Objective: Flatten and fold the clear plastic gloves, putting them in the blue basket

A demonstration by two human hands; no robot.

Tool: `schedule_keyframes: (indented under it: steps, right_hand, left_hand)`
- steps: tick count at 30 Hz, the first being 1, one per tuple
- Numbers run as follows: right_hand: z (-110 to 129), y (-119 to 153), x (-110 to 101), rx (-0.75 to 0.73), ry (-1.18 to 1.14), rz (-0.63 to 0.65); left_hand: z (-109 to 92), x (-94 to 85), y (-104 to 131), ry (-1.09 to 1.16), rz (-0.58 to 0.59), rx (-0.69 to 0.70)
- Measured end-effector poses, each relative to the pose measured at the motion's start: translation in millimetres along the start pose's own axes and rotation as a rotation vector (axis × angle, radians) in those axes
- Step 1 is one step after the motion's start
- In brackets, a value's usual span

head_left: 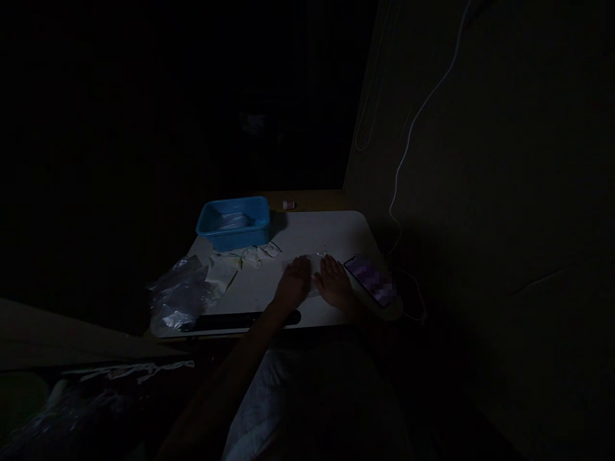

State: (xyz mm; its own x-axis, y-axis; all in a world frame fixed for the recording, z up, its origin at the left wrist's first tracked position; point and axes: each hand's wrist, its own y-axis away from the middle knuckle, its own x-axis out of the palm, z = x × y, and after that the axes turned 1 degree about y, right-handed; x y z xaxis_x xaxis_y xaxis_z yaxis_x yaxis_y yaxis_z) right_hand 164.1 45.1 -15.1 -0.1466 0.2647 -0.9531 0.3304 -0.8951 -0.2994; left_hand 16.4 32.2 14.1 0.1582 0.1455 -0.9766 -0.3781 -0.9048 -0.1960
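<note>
Pale cloth point(257, 403) across the person's lap, nearest; very dim light. Beyond it, white round-cornered tabletop point(317, 224). Left hand point(294, 282) and right hand point(334, 280) both palm down, fingers extended, grasping nothing visible, pressed on a thin, clear plastic sheet point(315, 264) lying on the tabletop, its outline hard to make out. Dark-edged phone with purplish screen point(369, 276) just beside right hand. Left side: crumpled clear plastic bag point(180, 291); behind it, blue rectangular plastic tub point(240, 240).
</note>
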Motion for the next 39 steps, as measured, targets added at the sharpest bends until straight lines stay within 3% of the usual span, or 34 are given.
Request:
schedule_keyframes:
  steps: [3, 7, 16, 28, 35, 39]
  right_hand:
    - [-1, 0, 4, -0.015, 0.012, -0.029]
    - [-2, 0, 5, -0.022, 0.011, -0.036]
    - [0, 1, 0, -0.01, 0.009, -0.019]
    - [-7, -1, -4, 0.019, -0.085, -0.015]
    - [2, -12, -10, -0.185, -0.065, 0.062]
    - [5, -17, -3, -0.162, -0.021, 0.073]
  left_hand:
    - [-6, 10.3, -7, 0.016, 0.033, 0.014]
    - [-6, 16.6, -2, -0.044, 0.062, -0.069]
    - [12, 10.3, 15, -0.108, 0.036, -0.19]
    - [11, 9.8, 16, -0.097, 0.042, -0.199]
    - [11, 9.0, 15, -0.088, 0.048, -0.208]
    - [11, 8.2, 15, -0.091, 0.04, -0.2]
